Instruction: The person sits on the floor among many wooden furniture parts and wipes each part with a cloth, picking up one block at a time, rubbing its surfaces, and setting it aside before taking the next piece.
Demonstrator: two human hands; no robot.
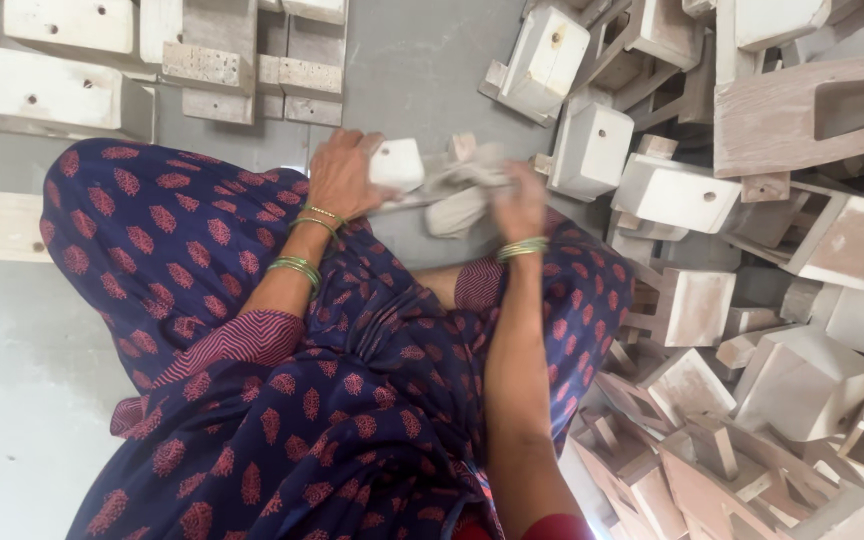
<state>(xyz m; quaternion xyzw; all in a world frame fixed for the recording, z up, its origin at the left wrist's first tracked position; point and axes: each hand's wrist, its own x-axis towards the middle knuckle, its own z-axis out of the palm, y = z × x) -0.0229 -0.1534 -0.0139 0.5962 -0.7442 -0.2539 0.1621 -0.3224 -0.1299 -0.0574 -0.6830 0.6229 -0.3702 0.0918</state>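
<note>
**Both hands on a small white wooden piece, heaps of like pieces all round**

A large heap of pale wooden pieces fills the right side of the view, from the far corner down to the near edge: boxy blocks with drilled holes, short legs and pegs, some whitewashed and some bare pinkish wood, tumbled at every angle. This heap comes right up beside the right hand. At the far left, stacked white blocks lie in a tidier row on the grey floor, well apart from the hands. The person's lap, in dark blue cloth with red print, takes up the near middle.

The wooden piece in hand is a small white-coated block with a tiny hole in its face and a thinner part running right. It sits just beyond the knees, in the middle of the view. The left hand has its fingers curled around the block end. The right hand is closed on a crumpled grey cloth, pressed against the piece; it is blurred.
</note>
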